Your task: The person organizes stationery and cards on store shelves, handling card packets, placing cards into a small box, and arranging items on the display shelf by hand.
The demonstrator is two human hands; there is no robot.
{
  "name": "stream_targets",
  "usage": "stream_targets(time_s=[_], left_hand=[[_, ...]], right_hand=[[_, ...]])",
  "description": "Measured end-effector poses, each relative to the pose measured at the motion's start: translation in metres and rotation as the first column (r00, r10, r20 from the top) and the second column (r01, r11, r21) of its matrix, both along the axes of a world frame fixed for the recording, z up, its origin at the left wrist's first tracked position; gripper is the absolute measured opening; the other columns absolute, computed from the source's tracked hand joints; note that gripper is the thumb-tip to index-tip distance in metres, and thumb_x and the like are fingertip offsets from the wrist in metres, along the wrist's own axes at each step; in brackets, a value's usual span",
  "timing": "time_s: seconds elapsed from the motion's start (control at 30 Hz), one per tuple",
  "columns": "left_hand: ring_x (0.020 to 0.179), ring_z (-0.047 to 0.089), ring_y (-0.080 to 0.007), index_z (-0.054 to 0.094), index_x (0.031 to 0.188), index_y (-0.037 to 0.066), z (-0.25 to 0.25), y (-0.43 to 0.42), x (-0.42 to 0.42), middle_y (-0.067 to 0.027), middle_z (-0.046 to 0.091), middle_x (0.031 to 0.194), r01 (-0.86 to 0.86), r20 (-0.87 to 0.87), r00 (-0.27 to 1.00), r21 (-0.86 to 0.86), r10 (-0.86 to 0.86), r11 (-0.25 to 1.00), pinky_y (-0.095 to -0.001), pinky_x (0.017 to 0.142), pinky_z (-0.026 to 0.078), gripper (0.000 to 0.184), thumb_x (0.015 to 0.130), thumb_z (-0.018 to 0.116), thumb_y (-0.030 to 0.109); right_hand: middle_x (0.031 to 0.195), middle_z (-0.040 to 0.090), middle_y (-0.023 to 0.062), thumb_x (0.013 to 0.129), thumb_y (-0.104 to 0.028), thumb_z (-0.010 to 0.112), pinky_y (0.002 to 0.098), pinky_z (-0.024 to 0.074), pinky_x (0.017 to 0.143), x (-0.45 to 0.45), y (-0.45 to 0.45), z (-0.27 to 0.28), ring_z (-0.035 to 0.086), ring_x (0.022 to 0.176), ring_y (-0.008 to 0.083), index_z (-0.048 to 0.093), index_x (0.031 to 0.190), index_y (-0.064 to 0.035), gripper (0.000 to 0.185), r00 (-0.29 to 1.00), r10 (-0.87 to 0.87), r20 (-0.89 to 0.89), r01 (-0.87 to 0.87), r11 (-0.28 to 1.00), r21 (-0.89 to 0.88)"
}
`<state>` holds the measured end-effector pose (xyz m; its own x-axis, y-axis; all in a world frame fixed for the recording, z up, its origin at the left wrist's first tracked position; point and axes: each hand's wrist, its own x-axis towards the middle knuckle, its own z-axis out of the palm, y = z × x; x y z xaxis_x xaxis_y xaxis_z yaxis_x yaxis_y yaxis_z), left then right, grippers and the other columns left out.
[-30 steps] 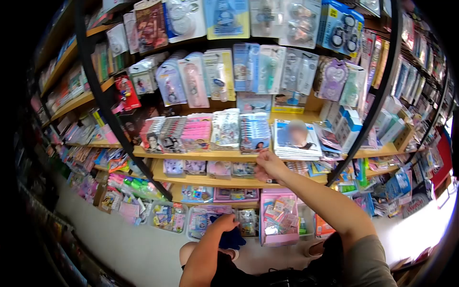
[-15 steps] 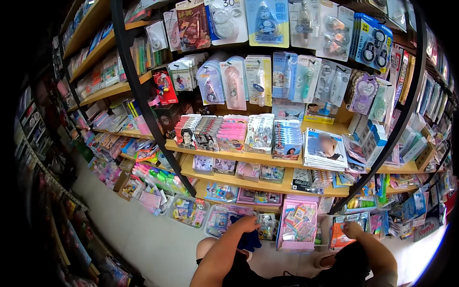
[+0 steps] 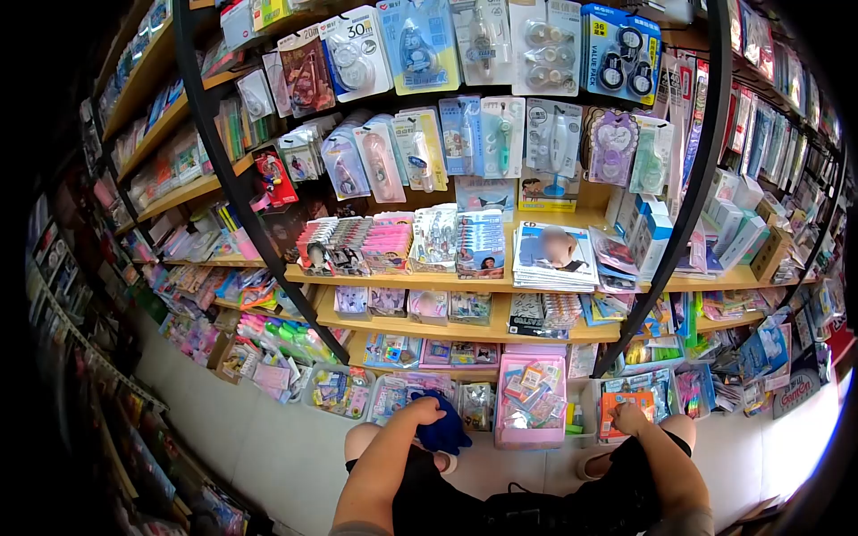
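Note:
My left hand (image 3: 424, 412) is closed on a dark blue cloth (image 3: 441, 435), which hangs bunched in front of the low bins. Beside it is a clear bin (image 3: 379, 413) of packaged goods. On the right, my right hand (image 3: 631, 418) has its fingers curled at the edge of a flat orange packet (image 3: 617, 409), in a bin at floor level. Behind that packet lies a light blue package (image 3: 660, 382). Between my hands stands a pink bin (image 3: 529, 439) heaped with small colourful packets.
A wooden shelf (image 3: 487, 284) ahead bears rows of small packs and a stack of booklets (image 3: 552, 279). Blister packs of correction tape (image 3: 357, 55) hang above. Black uprights (image 3: 670, 259) frame the unit. Another clear bin (image 3: 338, 411) sits on the tiled floor (image 3: 259, 438).
The view has shifted right, so the shelves appear further left. My right hand has moved onto the orange packet, which shows more of its face. My left hand still holds the blue cloth.

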<state>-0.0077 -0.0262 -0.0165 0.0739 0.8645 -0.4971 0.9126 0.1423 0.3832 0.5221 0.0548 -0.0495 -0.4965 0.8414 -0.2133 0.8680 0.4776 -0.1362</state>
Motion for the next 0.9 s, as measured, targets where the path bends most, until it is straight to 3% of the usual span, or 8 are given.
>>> stream_targets(time_s=[0.1,0.2,0.43,0.53,0.63,0.77,0.8,0.9], left_hand=[[0.096,0.057,-0.0314,0.061,0.101,0.003,-0.012,-0.006,-0.008,-0.0183,0.060,0.102,-0.052,-0.013,0.999,0.021,0.052,0.998,-0.0386,0.082,0.044,0.042,0.080,0.058,0.038],[0.099,0.056,-0.0306,0.061,0.103,0.003,-0.018,-0.005,-0.014,-0.0167,0.060,0.105,-0.091,-0.017,0.996,-0.057,0.091,0.994,-0.0378,0.084,0.044,0.043,0.079,0.059,0.039],[0.086,0.060,-0.0305,0.064,0.094,0.003,-0.007,-0.010,-0.017,-0.0183,0.063,0.093,-0.075,0.079,0.994,0.041,0.072,0.996,-0.0384,0.075,0.047,0.037,0.079,0.060,0.036],[0.084,0.061,-0.0303,0.063,0.091,0.002,0.013,-0.018,-0.007,-0.0178,0.063,0.089,-0.116,0.113,0.987,0.052,0.110,0.992,-0.0389,0.073,0.047,0.035,0.079,0.061,0.035],[0.084,0.060,-0.0313,0.063,0.090,0.002,0.004,-0.019,-0.008,-0.0178,0.063,0.090,-0.061,0.032,0.998,0.107,0.058,0.992,-0.0393,0.074,0.047,0.035,0.079,0.060,0.034],[0.096,0.057,-0.0323,0.063,0.097,0.002,0.000,-0.023,0.002,-0.0185,0.060,0.101,-0.047,-0.100,0.994,-0.024,0.044,0.999,-0.0399,0.081,0.045,0.038,0.080,0.057,0.036],[0.100,0.055,-0.0326,0.062,0.098,0.001,0.020,-0.029,0.014,-0.0194,0.059,0.104,-0.058,-0.141,0.989,-0.043,0.051,0.997,-0.0402,0.084,0.044,0.040,0.081,0.057,0.037],[0.097,0.056,-0.0341,0.063,0.096,0.000,-0.034,-0.023,0.009,-0.0207,0.060,0.102,-0.054,-0.180,0.983,-0.068,0.041,0.996,-0.0404,0.083,0.045,0.039,0.080,0.057,0.035]], right_hand=[[0.081,0.061,0.0223,0.079,-0.018,0.049,0.0464,0.0467,0.068,0.011,0.004,-0.016,0.059,0.078,0.0396,0.059,0.071,-0.0005,0.022,0.994,-0.052,-0.093,0.050,0.999,-0.017],[0.079,0.061,0.0204,0.074,-0.010,0.050,0.0446,0.0468,0.066,-0.013,-0.029,0.050,0.059,0.075,0.0373,0.057,0.067,-0.0029,0.013,0.928,-0.263,-0.265,0.241,0.964,-0.113],[0.073,0.063,0.0145,0.068,-0.007,0.053,0.0361,0.0486,0.063,-0.001,-0.056,0.055,0.061,0.067,0.0275,0.063,0.076,-0.0046,0.013,0.911,-0.198,-0.363,0.173,0.980,-0.100],[0.078,0.063,0.0158,0.072,-0.014,0.053,0.0392,0.0483,0.068,-0.008,-0.074,0.081,0.061,0.075,0.0311,0.064,0.080,-0.0064,0.016,0.957,-0.180,-0.227,0.130,0.967,-0.221],[0.078,0.063,0.0157,0.073,-0.018,0.053,0.0398,0.0483,0.069,-0.002,-0.074,0.068,0.061,0.076,0.0314,0.064,0.084,-0.0078,0.019,0.985,-0.110,-0.135,0.081,0.977,-0.199],[0.078,0.063,0.0161,0.074,-0.022,0.054,0.0408,0.0480,0.070,-0.020,-0.067,0.068,0.061,0.077,0.0324,0.063,0.084,-0.0080,0.019,0.984,-0.129,-0.121,0.105,0.976,-0.192],[0.078,0.063,0.0163,0.075,-0.022,0.054,0.0408,0.0480,0.069,-0.024,-0.061,0.060,0.061,0.077,0.0328,0.062,0.084,-0.0077,0.019,0.982,-0.120,-0.144,0.088,0.974,-0.208],[0.080,0.063,0.0164,0.075,-0.024,0.055,0.0403,0.0478,0.069,-0.042,-0.034,0.033,0.061,0.077,0.0321,0.061,0.086,-0.0068,0.021,0.974,-0.088,-0.210,0.025,0.958,-0.287]])
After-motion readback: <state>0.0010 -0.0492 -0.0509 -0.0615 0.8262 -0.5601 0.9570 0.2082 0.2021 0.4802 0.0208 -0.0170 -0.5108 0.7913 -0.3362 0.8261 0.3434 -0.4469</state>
